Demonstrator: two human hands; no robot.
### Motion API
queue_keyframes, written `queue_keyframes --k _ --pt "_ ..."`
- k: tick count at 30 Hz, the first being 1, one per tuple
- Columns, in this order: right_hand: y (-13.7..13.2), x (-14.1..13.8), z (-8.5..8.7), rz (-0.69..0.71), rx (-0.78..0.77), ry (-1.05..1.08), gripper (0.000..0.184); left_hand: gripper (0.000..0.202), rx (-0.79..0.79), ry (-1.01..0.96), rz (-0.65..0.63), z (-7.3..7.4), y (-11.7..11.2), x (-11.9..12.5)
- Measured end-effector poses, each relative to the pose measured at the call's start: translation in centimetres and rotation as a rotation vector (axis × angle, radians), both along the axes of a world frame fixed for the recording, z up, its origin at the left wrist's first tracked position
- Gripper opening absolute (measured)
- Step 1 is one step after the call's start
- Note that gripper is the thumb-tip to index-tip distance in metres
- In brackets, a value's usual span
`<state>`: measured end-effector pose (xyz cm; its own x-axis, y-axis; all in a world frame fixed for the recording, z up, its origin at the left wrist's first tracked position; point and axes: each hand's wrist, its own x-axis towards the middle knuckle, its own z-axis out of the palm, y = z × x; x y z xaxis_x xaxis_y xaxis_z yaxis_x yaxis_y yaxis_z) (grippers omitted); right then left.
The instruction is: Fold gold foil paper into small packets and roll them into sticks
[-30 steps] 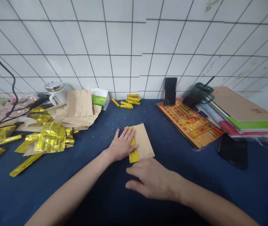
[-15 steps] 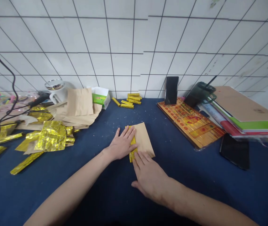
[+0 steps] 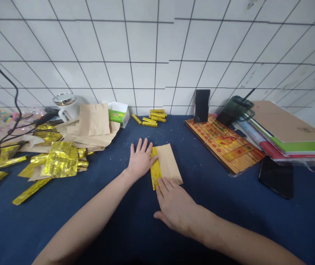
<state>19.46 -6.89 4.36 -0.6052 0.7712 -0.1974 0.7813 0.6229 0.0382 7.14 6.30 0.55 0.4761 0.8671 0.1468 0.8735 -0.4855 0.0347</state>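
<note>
Left hand (image 3: 140, 160) lay open and palm-down on the blue worktop (image 3: 229, 224), its thumb side touching a gold foil strip (image 3: 155, 168) folded along the left edge of a kraft paper sheet (image 3: 170, 163). Right hand (image 3: 174, 208) rested open, its fingers on the sheet's lower edge, grasping nothing. Crumpled gold foil (image 3: 62, 160) lay left of the sheet, and a gold-printed board (image 3: 223, 143) lay right of it.

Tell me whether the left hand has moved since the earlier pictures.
Yes: the left hand has slid off the gold foil strip, toward the stacked gold sticks by the wall.
</note>
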Motion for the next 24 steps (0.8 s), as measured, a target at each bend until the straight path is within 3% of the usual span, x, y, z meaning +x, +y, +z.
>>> queue_keyframes --k 3,7,11,18,24 --pt "0.0 0.0 0.1 0.006 0.001 -0.004 0.068 0.042 0.104 -0.04 -0.024 0.9 -0.9 0.1" --pt "0.0 0.1 0.3 0.013 0.005 0.003 0.066 0.018 0.026 0.004 -0.225 1.4 -2.8 0.3" --pt "0.0 0.1 0.3 0.023 0.038 0.006 0.067 0.021 -0.029 0.042 -0.355 1.0 -4.3 0.5" --pt "0.1 0.0 0.5 0.03 0.03 -0.045 0.068 0.051 -0.074 0.129 -0.304 0.2 -3.8 -0.4" --pt "0.1 0.3 1.3 0.014 0.002 0.052 0.06 0.057 -0.143 0.152 -0.315 0.1 -3.2 -0.8"
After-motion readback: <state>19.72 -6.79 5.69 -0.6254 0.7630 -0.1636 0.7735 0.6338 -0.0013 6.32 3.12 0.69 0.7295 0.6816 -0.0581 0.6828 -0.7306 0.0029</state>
